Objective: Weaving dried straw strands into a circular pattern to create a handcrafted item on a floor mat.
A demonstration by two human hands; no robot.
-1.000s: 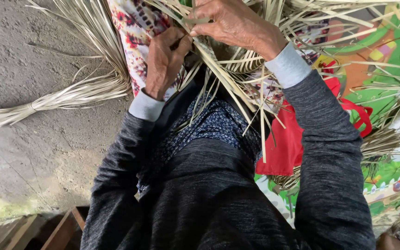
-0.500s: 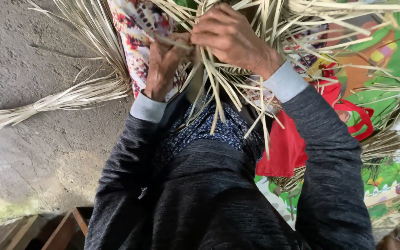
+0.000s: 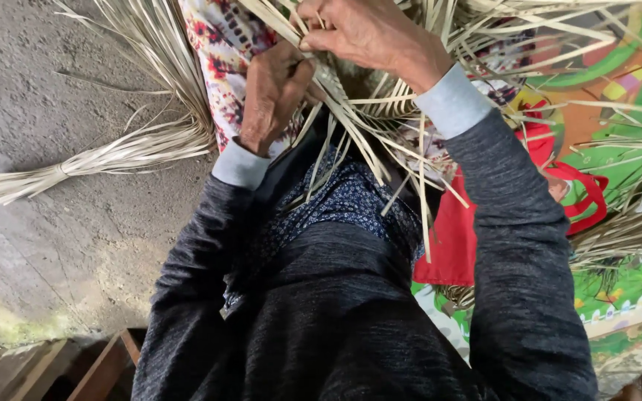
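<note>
Since half a second ago, both hands have shifted up toward the frame's top edge. From the head view, the left hand (image 3: 273, 93) pinches pale leaf strips (image 3: 351, 126) over the lap, and the right hand (image 3: 362, 30) grips more strips above. A tied strip bundle (image 3: 91, 160) lies on the concrete floor (image 3: 53, 245); a red bag (image 3: 469, 230) rests beside the right sleeve.

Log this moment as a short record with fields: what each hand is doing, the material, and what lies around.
left hand: closed on pale leaf strips, knuckles toward the camera
right hand: fingers pinching strips at the top of the view
work: partly woven strips, loose ends fanning down over the lap
left side: tied strip bundle lying on concrete floor
right side: red bag on colourful mat
clothing: dark grey sleeves, patterned cloth under the left hand
</note>
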